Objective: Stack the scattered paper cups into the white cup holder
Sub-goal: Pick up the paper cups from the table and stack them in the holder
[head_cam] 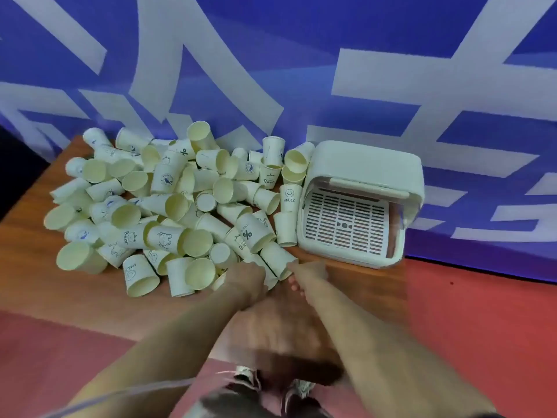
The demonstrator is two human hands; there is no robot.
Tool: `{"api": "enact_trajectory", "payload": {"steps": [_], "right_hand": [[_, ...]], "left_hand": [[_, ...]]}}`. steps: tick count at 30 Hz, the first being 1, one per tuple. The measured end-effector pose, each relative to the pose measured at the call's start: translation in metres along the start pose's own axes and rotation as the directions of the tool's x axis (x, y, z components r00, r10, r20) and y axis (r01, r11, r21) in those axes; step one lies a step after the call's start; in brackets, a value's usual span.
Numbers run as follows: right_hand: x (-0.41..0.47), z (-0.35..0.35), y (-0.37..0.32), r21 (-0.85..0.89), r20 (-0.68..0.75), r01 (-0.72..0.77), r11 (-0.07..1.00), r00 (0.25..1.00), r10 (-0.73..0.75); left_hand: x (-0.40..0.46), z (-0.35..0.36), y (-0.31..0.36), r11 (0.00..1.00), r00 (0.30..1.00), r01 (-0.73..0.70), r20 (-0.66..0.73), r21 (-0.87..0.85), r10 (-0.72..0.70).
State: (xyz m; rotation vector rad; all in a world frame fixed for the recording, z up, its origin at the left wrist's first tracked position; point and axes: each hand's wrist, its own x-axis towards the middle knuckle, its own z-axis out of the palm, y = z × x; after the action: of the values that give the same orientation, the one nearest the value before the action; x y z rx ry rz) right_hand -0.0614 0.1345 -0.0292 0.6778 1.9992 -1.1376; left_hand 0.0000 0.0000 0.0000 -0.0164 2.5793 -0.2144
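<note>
Several cream paper cups (168,203) with printed faces and words lie scattered in a heap on the wooden table (45,297). The white cup holder (361,164) stands at the right of the heap, its slotted tray facing me. My left hand (250,277) reaches into the near edge of the heap and curls over a lying cup (272,280); its fingertips are hidden. My right hand (310,273) is close beside it, just in front of the holder, and pinches the rim of another lying cup (275,259).
A blue wall (301,55) with big white strokes rises right behind the table. Red floor (467,327) lies to the right and in front. My shoes (271,384) show below, near the table's front edge.
</note>
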Motion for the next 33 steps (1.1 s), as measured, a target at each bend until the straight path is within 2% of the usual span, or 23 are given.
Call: {"api": "enact_trajectory", "payload": {"steps": [6,16,18,22,25,33], "right_hand": [[0.005,0.004,0.005,0.001,0.038,-0.013,1.000,0.999,0.013],[0.025,0.020,-0.008,0.016,-0.013,-0.014,1.000,1.000,0.015],[0.019,0.019,-0.012,-0.054,-0.043,0.057,0.997,0.997,-0.060],[0.013,0.004,-0.018,-0.223,-0.019,0.298,0.928,0.950,-0.310],[0.002,-0.018,-0.024,-0.233,-0.007,0.435,0.870,0.894,-0.448],[-0.004,-0.092,-0.057,-0.225,-0.183,0.492,0.841,0.826,-0.533]], "left_hand": [[0.005,0.007,0.003,0.999,0.999,-0.015,0.051,0.044,0.013],[0.016,0.011,0.000,0.998,0.998,-0.057,-0.022,0.009,0.057],[0.017,0.009,-0.001,0.998,0.998,-0.057,-0.035,-0.014,0.056],[0.022,-0.009,-0.006,0.996,0.997,-0.033,-0.069,-0.083,0.027],[0.029,-0.030,-0.011,0.989,0.996,-0.009,-0.084,-0.145,-0.004],[0.060,-0.105,-0.018,0.895,0.992,-0.041,-0.129,-0.444,-0.018]]}}
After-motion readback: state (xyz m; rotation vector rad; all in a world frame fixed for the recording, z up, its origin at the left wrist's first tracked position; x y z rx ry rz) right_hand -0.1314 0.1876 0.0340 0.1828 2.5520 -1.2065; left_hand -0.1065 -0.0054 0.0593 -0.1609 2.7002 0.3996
